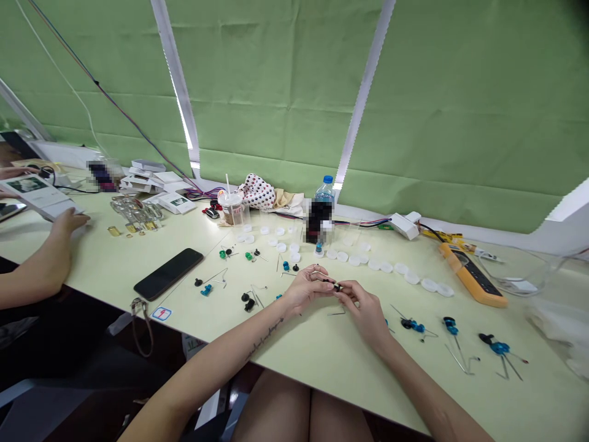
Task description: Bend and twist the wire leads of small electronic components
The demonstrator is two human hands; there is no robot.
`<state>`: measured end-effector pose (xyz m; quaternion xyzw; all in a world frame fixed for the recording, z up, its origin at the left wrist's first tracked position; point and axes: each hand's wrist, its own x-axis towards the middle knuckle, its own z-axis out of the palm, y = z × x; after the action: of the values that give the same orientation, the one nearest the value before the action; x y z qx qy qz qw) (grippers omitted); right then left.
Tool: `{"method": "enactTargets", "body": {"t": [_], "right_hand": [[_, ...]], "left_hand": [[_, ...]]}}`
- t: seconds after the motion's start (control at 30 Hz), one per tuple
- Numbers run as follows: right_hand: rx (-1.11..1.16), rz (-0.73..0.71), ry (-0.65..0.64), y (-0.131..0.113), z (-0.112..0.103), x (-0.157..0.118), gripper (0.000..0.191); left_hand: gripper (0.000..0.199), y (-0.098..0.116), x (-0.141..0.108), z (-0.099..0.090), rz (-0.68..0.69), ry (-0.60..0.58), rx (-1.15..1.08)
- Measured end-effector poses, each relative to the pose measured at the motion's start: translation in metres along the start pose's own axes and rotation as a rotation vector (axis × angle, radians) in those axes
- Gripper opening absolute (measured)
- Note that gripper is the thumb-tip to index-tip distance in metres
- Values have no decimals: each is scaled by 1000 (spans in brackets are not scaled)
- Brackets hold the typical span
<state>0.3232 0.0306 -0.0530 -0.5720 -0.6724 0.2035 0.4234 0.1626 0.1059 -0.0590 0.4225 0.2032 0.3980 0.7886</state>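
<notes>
Over the pale table (294,350), my left hand (309,287) and my right hand (363,307) meet, fingers pinched around a small black part (335,286). Its exact shape is too small to tell. A bent metal rod (336,314) lies just below my fingers. Left of my hands are small groups of black, blue and green parts with thin rods, among them a blue part (207,290) and a black part (249,304). To the right lie several blue and black assemblies, one of them (499,348) farthest right. A curved row of clear round caps (354,260) runs behind my hands.
A black phone (169,274) lies left, with a strap (142,331) over the edge. An orange multimeter (473,276) is at right. At the back stand a drink cup (232,210) and a bottle (324,190). Another person's hand (71,222) is beside a white box (39,195).
</notes>
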Motion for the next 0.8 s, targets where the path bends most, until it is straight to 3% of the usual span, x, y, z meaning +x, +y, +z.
{"method": "enactTargets", "body": {"t": [0.8], "right_hand": [[-29, 6, -11, 2, 0, -1, 27]], "left_hand": [[41, 3, 0, 3, -3, 20, 64]]}}
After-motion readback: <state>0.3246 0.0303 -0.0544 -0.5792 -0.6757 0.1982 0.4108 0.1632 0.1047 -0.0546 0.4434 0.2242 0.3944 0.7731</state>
